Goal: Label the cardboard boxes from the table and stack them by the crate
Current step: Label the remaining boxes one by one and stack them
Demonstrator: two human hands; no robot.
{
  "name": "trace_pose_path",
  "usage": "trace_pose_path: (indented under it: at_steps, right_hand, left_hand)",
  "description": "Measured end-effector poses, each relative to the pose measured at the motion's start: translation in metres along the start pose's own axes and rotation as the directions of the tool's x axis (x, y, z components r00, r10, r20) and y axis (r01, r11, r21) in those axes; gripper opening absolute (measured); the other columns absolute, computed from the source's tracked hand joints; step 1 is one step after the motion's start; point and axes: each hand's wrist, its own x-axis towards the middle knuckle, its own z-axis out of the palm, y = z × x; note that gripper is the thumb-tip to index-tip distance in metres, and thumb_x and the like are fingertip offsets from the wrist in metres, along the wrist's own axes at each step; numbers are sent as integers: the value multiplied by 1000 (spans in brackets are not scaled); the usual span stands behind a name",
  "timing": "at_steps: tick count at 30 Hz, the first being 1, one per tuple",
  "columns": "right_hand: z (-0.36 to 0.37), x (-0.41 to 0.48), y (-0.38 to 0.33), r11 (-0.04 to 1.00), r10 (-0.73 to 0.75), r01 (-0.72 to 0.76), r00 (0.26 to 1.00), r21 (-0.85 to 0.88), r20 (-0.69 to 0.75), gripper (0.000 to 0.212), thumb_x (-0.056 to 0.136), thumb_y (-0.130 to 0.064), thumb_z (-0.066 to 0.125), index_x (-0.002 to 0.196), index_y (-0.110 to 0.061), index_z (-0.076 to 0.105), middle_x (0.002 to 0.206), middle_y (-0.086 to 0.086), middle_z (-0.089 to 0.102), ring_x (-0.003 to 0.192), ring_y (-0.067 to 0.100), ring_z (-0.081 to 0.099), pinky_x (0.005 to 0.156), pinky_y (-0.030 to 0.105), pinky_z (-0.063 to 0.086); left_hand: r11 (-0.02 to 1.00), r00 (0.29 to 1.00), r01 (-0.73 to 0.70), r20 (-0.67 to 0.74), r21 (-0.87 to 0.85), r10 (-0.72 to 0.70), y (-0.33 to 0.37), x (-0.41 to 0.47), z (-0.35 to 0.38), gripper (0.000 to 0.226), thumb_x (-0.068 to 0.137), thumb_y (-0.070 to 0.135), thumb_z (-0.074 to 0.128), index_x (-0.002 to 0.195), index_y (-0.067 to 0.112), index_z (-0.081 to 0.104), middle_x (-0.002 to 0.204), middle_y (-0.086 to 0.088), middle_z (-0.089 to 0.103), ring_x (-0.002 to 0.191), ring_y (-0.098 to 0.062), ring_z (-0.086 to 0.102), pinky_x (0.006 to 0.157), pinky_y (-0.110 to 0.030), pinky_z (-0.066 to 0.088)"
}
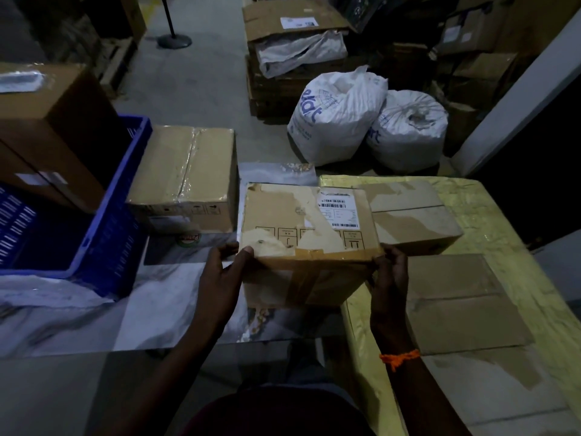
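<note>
A yellow-covered tabletop [503, 215] fills the right side, and a blue crate [119, 196] stands off its left edge on pale sheeting spread over the floor. A big brown box [53, 127] sits in the far left part of the crate and rises well above its rim. A taped cardboard box [188, 171] stands just beside the crate's right wall, stacked on what seems to be another box, though the light is too dim to be sure. Two white sacks [336, 118] lean together on the floor beyond the tabletop's far edge. The box being handled [301, 225] is held in the air over the tabletop's left edge, about half of it past that edge, its worn top tilted up toward the camera. Two more boxes lie on the tabletop, one [415, 215] near the far edge behind the held box and a flatter one [456, 303] toward the near edge. The left hand [220, 278] grips the held box's near left corner, thumb on top and fingers curled underneath. The right hand [390, 272] grips the near right corner, its fingers curled round the side. A white label [339, 209] with barcodes is stuck on the held box's top, toward its far right corner. An orange thread [399, 358] circles the right wrist.
</note>
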Motion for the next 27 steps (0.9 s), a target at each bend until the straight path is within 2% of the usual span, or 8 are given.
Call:
trace_pose_path:
  at_steps: [2, 5, 10, 13, 17, 21, 23, 27]
  right_hand:
    - [0, 2, -9, 994, -105, 104, 994, -29, -40, 45, 85, -39, 62, 123, -16, 56, 116, -5, 65, 105, -1, 64, 85, 21, 54]
    - [-3, 13, -17, 964, -227, 220, 973, -152, -31, 39, 95, -22, 69, 129, -9, 55, 122, -2, 62, 101, -15, 61, 79, 12, 54]
    - [4, 25, -32, 862, -419, 412, 907, -294, 42, 42, 94, -34, 65, 129, -14, 55, 127, -10, 59, 116, -2, 59, 89, 6, 47]
    - [8, 38, -32, 863, -345, 346, 936, -368, 70, 43, 94, -35, 68, 132, -20, 55, 131, -9, 56, 122, 2, 51, 98, 9, 39]
    - [10, 50, -27, 955, 65, -18, 987, -297, 147, 44, 95, -35, 72, 132, -17, 58, 128, -1, 66, 112, 15, 64, 98, 39, 55]
    - [4, 63, -35, 945, 53, 9, 982, -326, 180, 36, 98, -31, 67, 131, -18, 64, 117, 1, 73, 108, 21, 70, 97, 47, 57]
    - [2, 69, -45, 936, 25, 49, 979, -348, 204, 33, 99, -31, 66, 130, -22, 66, 115, -3, 74, 106, 18, 70, 96, 44, 57]
    - [23, 60, -66, 897, -63, 198, 942, -394, 331, 42, 102, -28, 62, 143, -24, 57, 119, -6, 66, 101, 9, 63, 75, 6, 45]
  left_hand:
    - [994, 994, -107, -11, 37, 108, 9, 3, 0, 38, 90, 35, 72, 125, 24, 59, 121, 7, 68, 113, -1, 63, 97, -35, 55]
    - [952, 964, -266, 24, 155, 265, 20, 13, -1, 45, 84, 39, 66, 126, 34, 53, 127, 16, 61, 119, 3, 57, 93, -18, 49]
    - [789, 864, -483, 64, 380, 499, 38, 23, 6, 40, 93, 27, 65, 131, 23, 55, 127, 11, 53, 119, 10, 47, 92, -5, 37]
    - [759, 857, -508, 156, 407, 490, 37, 34, 15, 46, 97, 29, 66, 138, 12, 54, 140, -6, 49, 129, 1, 46, 103, -16, 43]
    - [600, 839, -539, 316, 591, 442, 30, 42, 35, 62, 98, 58, 47, 143, 17, 55, 159, -11, 37, 149, -31, 30, 117, -54, 34]
    - [611, 826, -563, 344, 556, 447, 35, 39, 54, 59, 97, 56, 50, 142, 18, 56, 162, -11, 35, 151, -32, 27, 116, -58, 32]
    - [617, 837, -546, 339, 566, 430, 30, 33, 55, 60, 98, 59, 48, 145, 23, 54, 164, -7, 30, 153, -34, 23, 117, -60, 30]
    - [569, 844, -514, 261, 642, 468, 23, 21, 30, 57, 100, 57, 37, 149, 31, 50, 167, -9, 23, 156, -38, 1, 123, -62, 9]
